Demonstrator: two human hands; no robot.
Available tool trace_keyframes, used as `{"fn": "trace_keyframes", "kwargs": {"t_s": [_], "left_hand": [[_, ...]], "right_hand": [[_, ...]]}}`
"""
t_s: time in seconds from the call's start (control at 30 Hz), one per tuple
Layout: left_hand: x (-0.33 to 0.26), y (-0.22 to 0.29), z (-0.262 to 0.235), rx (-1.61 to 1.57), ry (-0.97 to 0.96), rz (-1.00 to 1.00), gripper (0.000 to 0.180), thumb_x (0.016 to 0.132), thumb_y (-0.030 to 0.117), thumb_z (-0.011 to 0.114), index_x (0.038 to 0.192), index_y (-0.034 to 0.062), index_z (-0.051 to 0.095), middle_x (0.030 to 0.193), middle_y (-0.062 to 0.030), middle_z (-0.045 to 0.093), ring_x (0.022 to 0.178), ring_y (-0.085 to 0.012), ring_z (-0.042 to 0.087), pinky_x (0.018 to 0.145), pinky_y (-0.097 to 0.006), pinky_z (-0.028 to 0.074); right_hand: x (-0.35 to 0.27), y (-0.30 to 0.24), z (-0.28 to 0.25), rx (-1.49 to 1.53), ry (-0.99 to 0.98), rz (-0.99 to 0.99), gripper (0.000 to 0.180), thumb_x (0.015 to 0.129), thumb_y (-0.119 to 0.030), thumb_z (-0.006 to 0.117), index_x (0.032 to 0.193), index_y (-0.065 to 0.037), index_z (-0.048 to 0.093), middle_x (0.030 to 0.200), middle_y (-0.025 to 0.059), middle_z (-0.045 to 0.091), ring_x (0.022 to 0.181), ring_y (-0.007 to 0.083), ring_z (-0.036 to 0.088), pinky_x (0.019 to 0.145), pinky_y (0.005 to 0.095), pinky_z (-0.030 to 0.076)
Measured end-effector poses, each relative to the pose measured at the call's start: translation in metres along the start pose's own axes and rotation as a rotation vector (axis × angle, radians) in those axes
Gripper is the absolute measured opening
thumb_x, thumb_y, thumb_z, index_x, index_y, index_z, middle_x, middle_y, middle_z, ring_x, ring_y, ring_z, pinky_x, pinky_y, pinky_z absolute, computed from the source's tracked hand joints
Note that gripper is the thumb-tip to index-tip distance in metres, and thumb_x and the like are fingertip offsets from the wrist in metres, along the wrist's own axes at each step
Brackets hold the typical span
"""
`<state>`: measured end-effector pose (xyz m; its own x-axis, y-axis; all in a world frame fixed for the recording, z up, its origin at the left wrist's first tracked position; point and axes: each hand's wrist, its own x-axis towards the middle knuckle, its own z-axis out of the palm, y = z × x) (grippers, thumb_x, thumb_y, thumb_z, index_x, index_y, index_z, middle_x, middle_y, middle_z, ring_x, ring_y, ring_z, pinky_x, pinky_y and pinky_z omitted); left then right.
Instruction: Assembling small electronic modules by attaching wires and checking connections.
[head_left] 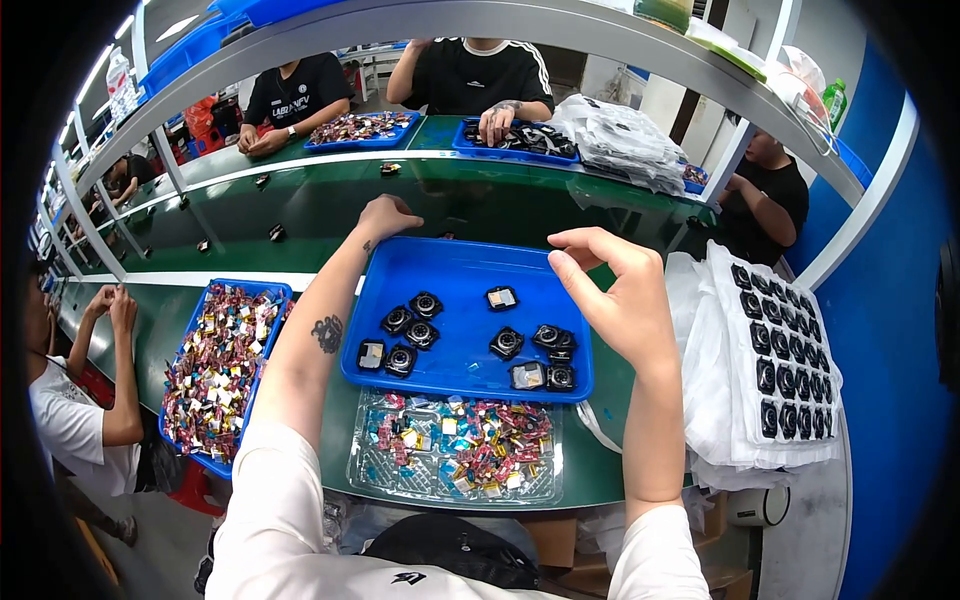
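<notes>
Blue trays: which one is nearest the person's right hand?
The middle tray, beside the right hand and holding scattered black cases; the left tray, heaped with small parts, and the rest lie farther away.

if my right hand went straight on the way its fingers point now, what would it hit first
Probably your left hand or wrist: your right hand points leftward, across the far side of the blue tray. Depth is unclear in this view, so it might miss.
</notes>
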<state>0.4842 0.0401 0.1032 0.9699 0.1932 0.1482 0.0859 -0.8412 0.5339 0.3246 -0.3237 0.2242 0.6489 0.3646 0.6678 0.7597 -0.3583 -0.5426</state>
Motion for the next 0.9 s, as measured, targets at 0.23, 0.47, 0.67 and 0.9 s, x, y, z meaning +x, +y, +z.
{"fn": "trace_keyframes", "kwargs": {"t_s": [0.23, 0.47, 0.67, 0.9], "left_hand": [[0.009, 0.086, 0.042, 0.38, -0.222, -0.162, 0.073, 0.059, 0.043, 0.082, 0.119, 0.009, 0.061, 0.123, -0.0123, 0.059, 0.108, -0.0304, 0.06, 0.09, -0.04, 0.05], [0.015, 0.142, 0.067, 0.264, -0.312, -0.047, 0.042, 0.06, 0.027, 0.079, 0.095, 0.0055, 0.07, 0.101, -0.0124, 0.069, 0.092, -0.023, 0.067, 0.08, -0.034, 0.054], [0.013, 0.21, 0.124, 0.2, -0.206, 0.209, 0.03, 0.062, 0.02, 0.076, 0.086, 0.0027, 0.07, 0.091, -0.013, 0.07, 0.089, -0.0254, 0.068, 0.078, -0.035, 0.055], [0.0, 0.189, 0.132, 0.199, -0.021, 0.261, 0.04, 0.064, 0.031, 0.076, 0.097, 0.01, 0.068, 0.1, -0.0146, 0.067, 0.094, -0.0317, 0.065, 0.08, -0.042, 0.054]], "right_hand": [[-0.002, 0.002, -0.008, -0.018, 0.051, -0.074, 0.013, 0.08, -0.01, 0.066, 0.089, 0.0, 0.068, 0.072, 0.0105, 0.067, 0.065, 0.0178, 0.065, 0.061, 0.0269, 0.049], [-0.001, 0.009, -0.034, 0.028, 0.192, -0.102, 0.012, 0.079, -0.007, 0.067, 0.088, 0.001, 0.067, 0.073, 0.0096, 0.068, 0.065, 0.0166, 0.066, 0.063, 0.0267, 0.049], [-0.002, 0.009, -0.038, -0.069, 0.116, -0.083, 0.014, 0.082, -0.005, 0.066, 0.093, 0.002, 0.068, 0.08, 0.0082, 0.069, 0.071, 0.0122, 0.064, 0.067, 0.0237, 0.049], [-0.002, 0.009, -0.036, -0.053, 0.114, -0.081, 0.013, 0.082, -0.005, 0.066, 0.093, 0.002, 0.068, 0.078, 0.0072, 0.069, 0.068, 0.0106, 0.063, 0.065, 0.0229, 0.048]]}}
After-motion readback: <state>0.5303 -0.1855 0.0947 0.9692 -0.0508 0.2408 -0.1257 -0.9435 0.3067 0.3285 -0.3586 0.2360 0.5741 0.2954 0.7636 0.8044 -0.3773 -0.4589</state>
